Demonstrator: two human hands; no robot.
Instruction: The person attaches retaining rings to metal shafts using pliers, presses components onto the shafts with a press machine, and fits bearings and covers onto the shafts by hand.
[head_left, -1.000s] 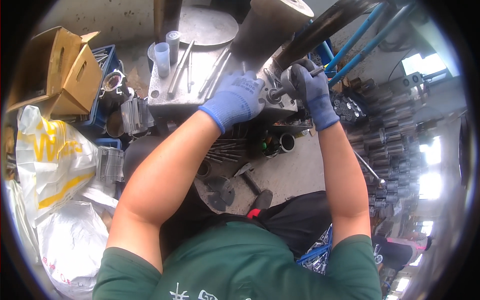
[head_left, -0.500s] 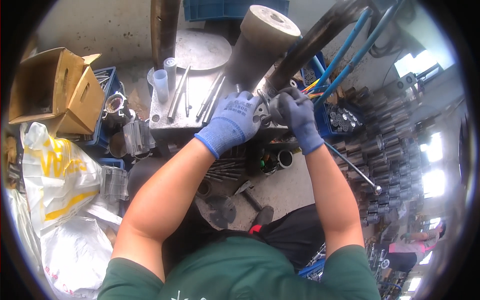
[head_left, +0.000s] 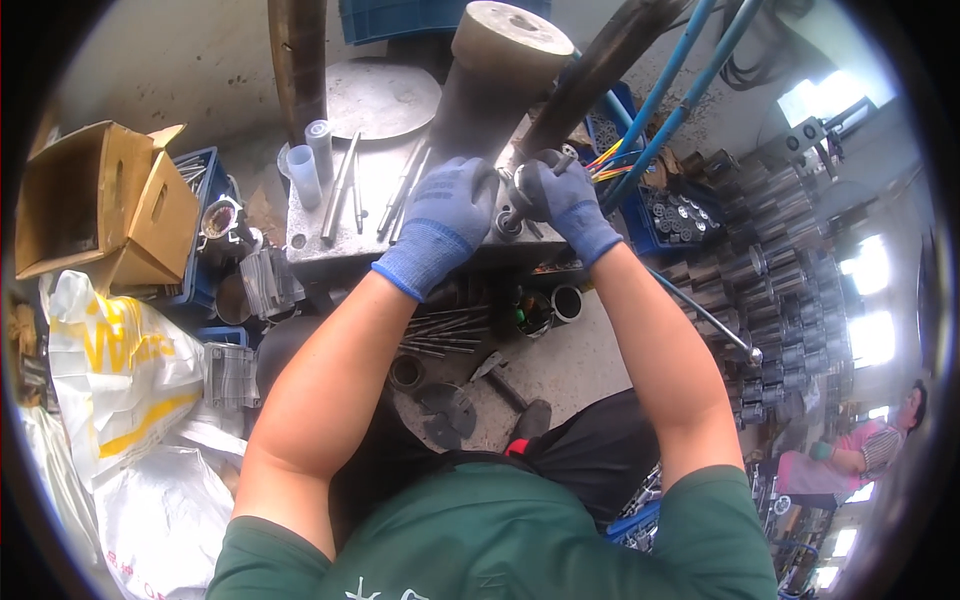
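Right blue-gloved hand (head_left: 574,202) grips dark round metal part (head_left: 532,192), upper centre of frame; left blue-gloved hand (head_left: 452,205) curled beside, grasp I can't tell. I judge work midway: part not set down.

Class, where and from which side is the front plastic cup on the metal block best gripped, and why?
Probably around the wall of the plastic cup, from the near side: it stands upright, another container is close behind, and metal rods lie to its right.
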